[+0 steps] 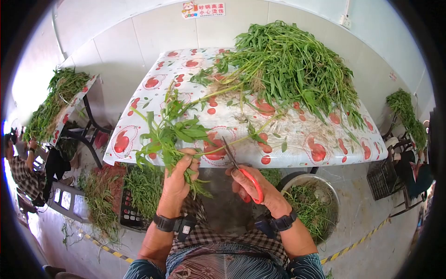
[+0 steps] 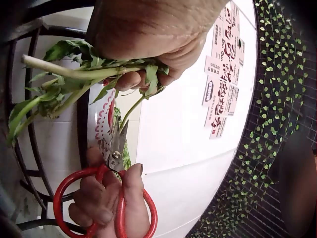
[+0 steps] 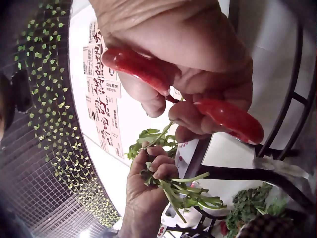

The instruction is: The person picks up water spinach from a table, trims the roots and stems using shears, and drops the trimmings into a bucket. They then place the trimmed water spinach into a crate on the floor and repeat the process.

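My left hand grips a bunch of leafy green stems above the table's near edge. One long thin stem runs from this fist to the right over the tablecloth. Red-handled scissors are in my right hand, with fingers and thumb through the loops. Their blades stand parted and overlap the long stem in the head view, pointing up and away from me. In the left wrist view, thick cut stem ends stick out of the fist. The right wrist view shows the red handles but hides the blades.
A large heap of greens lies at the back right of the table with a patterned cloth. Below are a metal basin of cuttings and a black crate of greens. Another person sits at the left table.
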Demonstrator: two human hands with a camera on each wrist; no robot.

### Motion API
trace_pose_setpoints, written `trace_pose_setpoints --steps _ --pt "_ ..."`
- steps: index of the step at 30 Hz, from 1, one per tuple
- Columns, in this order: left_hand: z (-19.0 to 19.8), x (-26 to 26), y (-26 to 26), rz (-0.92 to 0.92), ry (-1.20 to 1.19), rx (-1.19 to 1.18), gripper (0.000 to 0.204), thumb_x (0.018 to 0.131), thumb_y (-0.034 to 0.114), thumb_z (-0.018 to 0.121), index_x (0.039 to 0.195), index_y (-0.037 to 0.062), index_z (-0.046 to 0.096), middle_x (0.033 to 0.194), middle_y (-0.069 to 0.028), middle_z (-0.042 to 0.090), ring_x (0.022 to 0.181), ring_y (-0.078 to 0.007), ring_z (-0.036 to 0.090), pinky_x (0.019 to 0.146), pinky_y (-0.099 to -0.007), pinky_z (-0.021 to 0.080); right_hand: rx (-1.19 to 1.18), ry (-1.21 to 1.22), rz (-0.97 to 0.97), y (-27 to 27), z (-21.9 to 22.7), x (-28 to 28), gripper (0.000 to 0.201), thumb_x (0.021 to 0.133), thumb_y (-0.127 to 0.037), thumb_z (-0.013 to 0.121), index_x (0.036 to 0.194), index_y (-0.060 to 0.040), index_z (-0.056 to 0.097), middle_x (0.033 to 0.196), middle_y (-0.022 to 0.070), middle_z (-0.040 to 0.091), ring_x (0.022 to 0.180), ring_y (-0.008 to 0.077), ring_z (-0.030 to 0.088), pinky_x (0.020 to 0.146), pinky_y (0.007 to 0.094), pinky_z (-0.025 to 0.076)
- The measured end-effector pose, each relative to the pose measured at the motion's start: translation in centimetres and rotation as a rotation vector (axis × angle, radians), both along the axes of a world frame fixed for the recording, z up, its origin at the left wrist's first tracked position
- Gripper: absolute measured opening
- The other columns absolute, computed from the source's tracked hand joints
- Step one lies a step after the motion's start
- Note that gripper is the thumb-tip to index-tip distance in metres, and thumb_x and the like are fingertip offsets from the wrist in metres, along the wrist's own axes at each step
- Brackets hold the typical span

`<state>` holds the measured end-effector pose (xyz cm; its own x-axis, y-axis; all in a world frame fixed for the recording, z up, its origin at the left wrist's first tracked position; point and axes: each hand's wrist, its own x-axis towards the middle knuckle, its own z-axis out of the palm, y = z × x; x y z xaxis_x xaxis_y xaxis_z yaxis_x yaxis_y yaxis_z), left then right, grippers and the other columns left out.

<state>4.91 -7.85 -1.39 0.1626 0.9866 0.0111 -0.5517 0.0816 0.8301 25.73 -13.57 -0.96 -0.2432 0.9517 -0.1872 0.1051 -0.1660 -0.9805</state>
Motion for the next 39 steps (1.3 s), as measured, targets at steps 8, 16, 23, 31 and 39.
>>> trace_pose_setpoints --steps 8,16,23,31,39 --pt "0.1 0.4 -0.4 0.009 0.009 -0.024 0.015 0.083 0.012 0.057 0.095 0.0049 0.056 0.074 -0.0042 0.054 0.060 -0.0116 0.049 0.047 -0.0244 0.037 0.042 0.039 0.016 0.0 -0.8 0.1 0.061 0.085 -0.055 0.042 0.109 0.0012 0.048 0.063 0.0012 0.049 0.051 0.0075 0.044 0.047 0.0215 0.036" --pt "0.0 0.4 -0.2 0.003 0.016 -0.021 0.016 0.082 0.014 0.059 0.094 0.0041 0.057 0.076 -0.0048 0.055 0.061 -0.0109 0.049 0.047 -0.0235 0.038 0.013 0.043 -0.002 -0.1 -0.1 0.0 0.060 0.085 -0.054 0.046 0.105 0.0025 0.051 0.060 0.0003 0.047 0.050 0.0077 0.043 0.046 0.0216 0.034" --pt "-0.4 0.3 0.9 0.093 -0.024 0.065 0.014 0.086 0.019 0.054 0.091 0.0053 0.055 0.082 -0.0056 0.053 0.070 -0.0165 0.053 0.055 -0.0285 0.046 0.047 -0.013 0.058 -0.9 1.6 1.6 0.048 0.085 -0.043 0.052 0.106 0.0004 0.052 0.069 0.0003 0.051 0.056 0.0084 0.047 0.048 0.0212 0.037" --pt "0.4 1.9 0.5 -0.024 -0.250 -0.105 0.011 0.088 0.018 0.048 0.088 0.0078 0.049 0.070 -0.0011 0.043 0.062 -0.0141 0.046 0.058 -0.0303 0.043 0.572 -0.541 -0.603 2.0 5.1 4.4 0.025 0.077 -0.008 0.058 0.101 -0.0048 0.051 0.075 0.0086 0.059 0.062 0.0218 0.057 0.054 0.0335 0.045" --pt "-0.1 2.8 -0.4 -0.012 -0.172 -0.103 0.006 0.084 0.010 0.048 0.086 0.0060 0.051 0.075 -0.0028 0.049 0.063 -0.0150 0.049 0.055 -0.0286 0.042 0.975 -0.941 -0.306 6.9 2.3 1.8 0.030 0.070 0.001 0.058 0.098 -0.0078 0.053 0.076 0.0108 0.060 0.072 0.0304 0.058 0.059 0.0383 0.045"
